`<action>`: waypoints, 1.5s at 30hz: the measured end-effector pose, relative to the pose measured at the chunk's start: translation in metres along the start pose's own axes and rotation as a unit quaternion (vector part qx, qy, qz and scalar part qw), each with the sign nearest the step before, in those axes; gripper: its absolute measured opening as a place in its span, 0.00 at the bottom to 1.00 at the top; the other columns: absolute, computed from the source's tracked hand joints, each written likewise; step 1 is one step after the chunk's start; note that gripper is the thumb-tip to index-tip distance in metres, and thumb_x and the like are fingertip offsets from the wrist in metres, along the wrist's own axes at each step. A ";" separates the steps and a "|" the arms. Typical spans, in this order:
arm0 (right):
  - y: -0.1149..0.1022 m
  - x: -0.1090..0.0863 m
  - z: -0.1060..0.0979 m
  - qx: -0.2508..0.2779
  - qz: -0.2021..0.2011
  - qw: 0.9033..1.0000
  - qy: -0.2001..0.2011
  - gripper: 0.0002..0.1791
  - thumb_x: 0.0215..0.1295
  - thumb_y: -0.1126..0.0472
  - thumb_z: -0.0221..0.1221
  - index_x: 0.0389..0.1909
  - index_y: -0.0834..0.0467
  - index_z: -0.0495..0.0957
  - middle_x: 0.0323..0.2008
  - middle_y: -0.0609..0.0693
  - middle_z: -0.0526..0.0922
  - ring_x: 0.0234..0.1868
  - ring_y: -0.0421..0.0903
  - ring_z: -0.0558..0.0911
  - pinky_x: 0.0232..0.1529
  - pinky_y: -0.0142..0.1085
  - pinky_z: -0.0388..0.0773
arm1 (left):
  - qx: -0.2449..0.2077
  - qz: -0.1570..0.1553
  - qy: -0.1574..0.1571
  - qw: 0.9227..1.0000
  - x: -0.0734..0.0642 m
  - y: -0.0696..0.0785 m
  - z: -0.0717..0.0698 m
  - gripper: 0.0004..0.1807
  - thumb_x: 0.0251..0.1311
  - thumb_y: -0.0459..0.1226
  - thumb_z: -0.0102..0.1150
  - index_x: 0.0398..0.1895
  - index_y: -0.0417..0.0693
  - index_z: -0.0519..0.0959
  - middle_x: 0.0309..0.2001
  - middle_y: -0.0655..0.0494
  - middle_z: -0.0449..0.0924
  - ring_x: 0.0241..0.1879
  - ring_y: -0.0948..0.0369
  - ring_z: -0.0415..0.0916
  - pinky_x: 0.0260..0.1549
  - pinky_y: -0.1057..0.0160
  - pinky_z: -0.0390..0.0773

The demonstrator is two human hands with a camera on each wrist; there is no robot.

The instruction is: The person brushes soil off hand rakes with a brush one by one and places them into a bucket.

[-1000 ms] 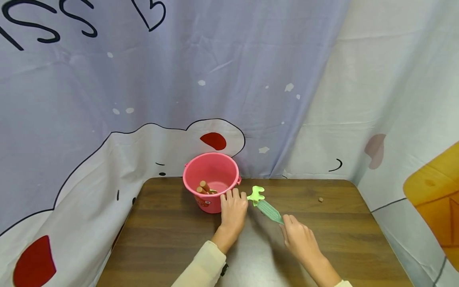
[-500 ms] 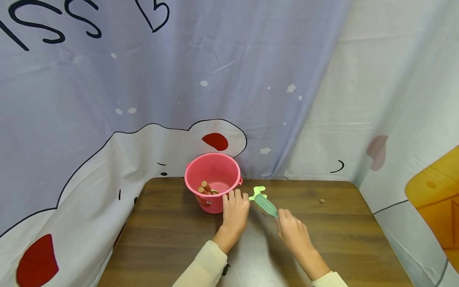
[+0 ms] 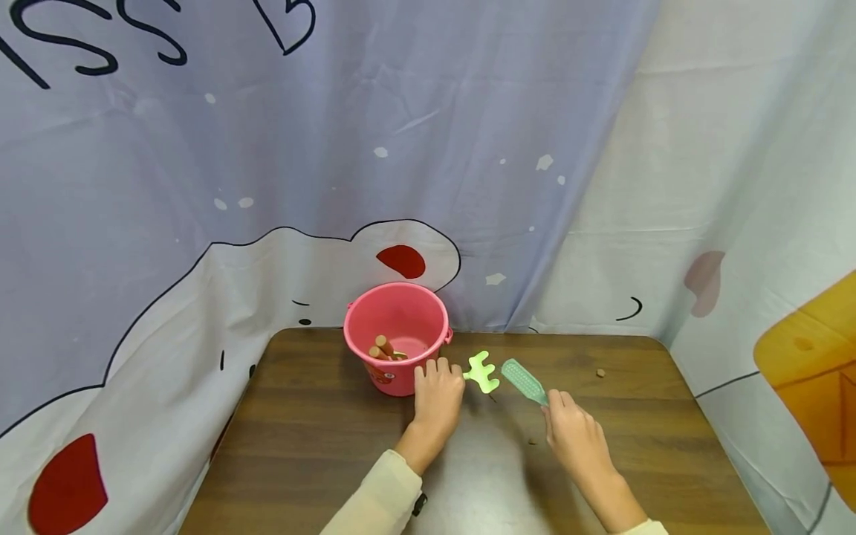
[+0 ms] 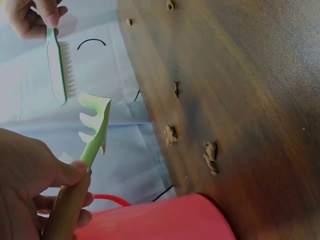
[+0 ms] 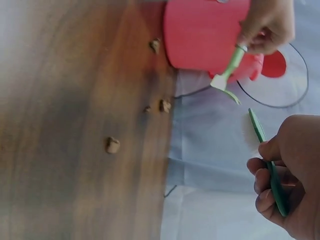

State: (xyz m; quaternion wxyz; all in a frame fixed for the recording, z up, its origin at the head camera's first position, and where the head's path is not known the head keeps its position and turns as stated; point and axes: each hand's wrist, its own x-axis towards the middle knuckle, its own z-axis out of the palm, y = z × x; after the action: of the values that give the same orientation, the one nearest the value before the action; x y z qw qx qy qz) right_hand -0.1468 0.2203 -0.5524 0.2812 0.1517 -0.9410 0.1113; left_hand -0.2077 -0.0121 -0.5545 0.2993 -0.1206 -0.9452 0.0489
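Observation:
My left hand point(image 3: 438, 394) grips a small hand rake point(image 3: 483, 373) by its wooden handle, close beside the bucket. The rake's light green prongs point to the right, raised above the table. In my right hand point(image 3: 576, 427) is a green brush point(image 3: 524, 380), pinched by its handle. Its bristles show in the left wrist view, where the brush point(image 4: 57, 75) stands apart from the prongs. Several brown, clay-like clumps point(image 4: 210, 156) lie on the tabletop below the hands. One clump point(image 5: 112, 145) shows plainly in the right wrist view.
A pink bucket point(image 3: 401, 383) stands at the back of the wooden table point(image 3: 321, 446), left of the rake. Several wooden handles point(image 3: 383, 346) stick up inside it. A small brown crumb point(image 3: 600, 373) lies at the right. Behind the table hangs a printed curtain point(image 3: 468, 111).
The brush overlapped the rake head half a second ago; it has moved right, away from it, with my right hand. The rake head has turned and shows its prongs more fully.

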 end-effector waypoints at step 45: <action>0.016 0.023 0.009 0.008 0.078 0.996 -0.038 0.12 0.61 0.70 0.68 0.34 0.68 0.72 0.24 0.58 0.76 0.19 0.62 0.82 0.14 0.50 0.76 | -0.018 0.019 0.002 1.000 -0.004 -0.007 -0.020 0.03 0.56 0.34 0.66 0.28 0.50 0.82 0.29 0.53 0.76 0.32 0.54 0.74 0.31 0.56 0.68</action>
State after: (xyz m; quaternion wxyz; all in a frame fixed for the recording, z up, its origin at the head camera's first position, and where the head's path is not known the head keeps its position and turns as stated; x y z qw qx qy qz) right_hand -0.1746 0.2276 -0.5486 0.2347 0.0839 -0.9590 0.1351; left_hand -0.1945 -0.0197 -0.5394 0.2984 -0.1436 -0.9428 0.0372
